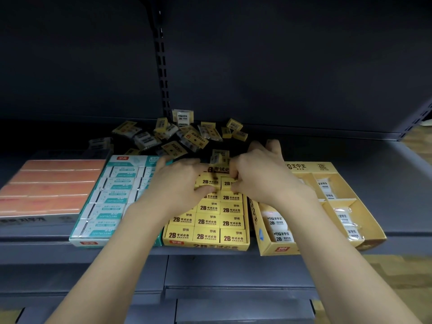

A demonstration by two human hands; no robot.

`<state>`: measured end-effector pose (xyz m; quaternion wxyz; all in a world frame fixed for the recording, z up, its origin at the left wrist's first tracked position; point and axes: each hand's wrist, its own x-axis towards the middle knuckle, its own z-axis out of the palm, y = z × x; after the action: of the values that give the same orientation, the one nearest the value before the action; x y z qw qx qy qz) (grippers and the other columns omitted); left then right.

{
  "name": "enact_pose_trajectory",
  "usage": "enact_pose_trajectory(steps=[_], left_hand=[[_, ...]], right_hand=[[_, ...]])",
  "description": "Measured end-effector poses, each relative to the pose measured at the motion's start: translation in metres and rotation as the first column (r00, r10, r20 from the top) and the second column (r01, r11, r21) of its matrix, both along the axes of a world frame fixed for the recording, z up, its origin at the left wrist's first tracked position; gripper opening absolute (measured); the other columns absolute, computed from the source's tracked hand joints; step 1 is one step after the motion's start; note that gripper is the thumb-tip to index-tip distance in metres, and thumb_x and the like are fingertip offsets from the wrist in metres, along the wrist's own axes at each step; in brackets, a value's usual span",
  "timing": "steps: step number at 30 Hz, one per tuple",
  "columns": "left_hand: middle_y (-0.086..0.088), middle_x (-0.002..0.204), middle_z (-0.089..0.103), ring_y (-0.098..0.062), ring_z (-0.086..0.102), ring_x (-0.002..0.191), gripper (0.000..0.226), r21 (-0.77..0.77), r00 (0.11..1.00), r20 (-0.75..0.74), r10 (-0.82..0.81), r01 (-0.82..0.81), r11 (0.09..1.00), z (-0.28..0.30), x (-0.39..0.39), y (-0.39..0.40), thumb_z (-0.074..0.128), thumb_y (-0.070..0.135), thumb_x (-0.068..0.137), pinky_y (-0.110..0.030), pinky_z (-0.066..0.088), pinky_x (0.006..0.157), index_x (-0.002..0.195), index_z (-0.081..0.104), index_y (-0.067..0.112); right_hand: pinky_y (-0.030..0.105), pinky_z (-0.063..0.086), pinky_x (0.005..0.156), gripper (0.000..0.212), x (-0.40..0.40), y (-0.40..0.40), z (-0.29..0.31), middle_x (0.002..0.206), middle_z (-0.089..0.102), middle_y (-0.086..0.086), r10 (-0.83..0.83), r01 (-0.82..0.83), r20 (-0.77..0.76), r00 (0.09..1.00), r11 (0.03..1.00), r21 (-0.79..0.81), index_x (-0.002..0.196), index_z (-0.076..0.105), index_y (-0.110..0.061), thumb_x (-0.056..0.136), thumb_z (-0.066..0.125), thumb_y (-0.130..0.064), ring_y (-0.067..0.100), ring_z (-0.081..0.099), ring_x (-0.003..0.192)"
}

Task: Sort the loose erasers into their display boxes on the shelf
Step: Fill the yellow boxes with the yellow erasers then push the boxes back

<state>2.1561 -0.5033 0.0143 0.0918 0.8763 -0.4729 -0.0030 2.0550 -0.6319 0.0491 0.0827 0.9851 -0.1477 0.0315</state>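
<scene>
A yellow display box (177,243) in the middle of the shelf is packed with rows of yellow 2B erasers. Both hands are over its far rows. My left hand (177,181) curls its fingers round a yellow eraser (208,181) in the top row. My right hand (259,174) pinches the neighbouring yellow eraser (227,183). A heap of loose erasers (177,136), yellow and white-wrapped, lies behind the boxes against the dark back panel. One loose eraser (219,156) stands just beyond my fingers.
A teal box (93,239) of white-sleeved erasers sits left of the yellow one, and an orange box (51,190) further left. A tan compartment box (327,169) with a few wrapped white erasers stands on the right. The grey shelf edge (210,256) runs in front.
</scene>
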Motion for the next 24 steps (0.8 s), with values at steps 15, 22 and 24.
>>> enact_pose_trajectory(steps=[15, 22, 24], left_hand=[[0.008, 0.141, 0.043, -0.018, 0.039, 0.128, 0.057, -0.005, 0.990, -0.141, 0.020, -0.021, 1.000, 0.021, 0.035, 0.017, 0.056, 0.053, 0.083, -0.043, 0.029, 0.108, 0.135, 0.044, 0.032], [0.013, 0.138, 0.046, -0.012, 0.041, 0.125, 0.071, 0.101, 0.991, -0.130, -0.043, 0.056, 0.993, 0.021, 0.037, 0.007, 0.064, 0.056, 0.077, -0.034, 0.029, 0.106, 0.139, 0.035, 0.037], [0.013, 0.133, 0.051, -0.012, 0.045, 0.121, 0.068, 0.107, 0.989, -0.138, -0.051, 0.066, 0.992, 0.022, 0.038, 0.006, 0.063, 0.055, 0.077, -0.033, 0.032, 0.104, 0.138, 0.038, 0.037]], right_hand=[[0.040, 0.020, 0.094, 0.009, -0.002, -0.007, -0.002, 0.094, 0.064, -0.011, 0.044, -0.052, 0.069, 0.997, 0.993, 0.108, 0.090, 0.065, -0.032, 0.086, 0.061, -0.039, 0.018, 0.038, 0.112], [0.039, 0.016, 0.092, 0.009, -0.002, -0.009, -0.004, 0.099, 0.064, -0.011, 0.063, -0.077, 0.094, 0.994, 0.986, 0.149, 0.094, 0.065, -0.031, 0.087, 0.060, -0.036, 0.017, 0.035, 0.113], [0.038, 0.015, 0.091, 0.010, -0.002, -0.009, -0.004, 0.100, 0.063, -0.011, 0.071, -0.087, 0.105, 0.992, 0.983, 0.161, 0.095, 0.064, -0.030, 0.087, 0.060, -0.034, 0.017, 0.035, 0.114]])
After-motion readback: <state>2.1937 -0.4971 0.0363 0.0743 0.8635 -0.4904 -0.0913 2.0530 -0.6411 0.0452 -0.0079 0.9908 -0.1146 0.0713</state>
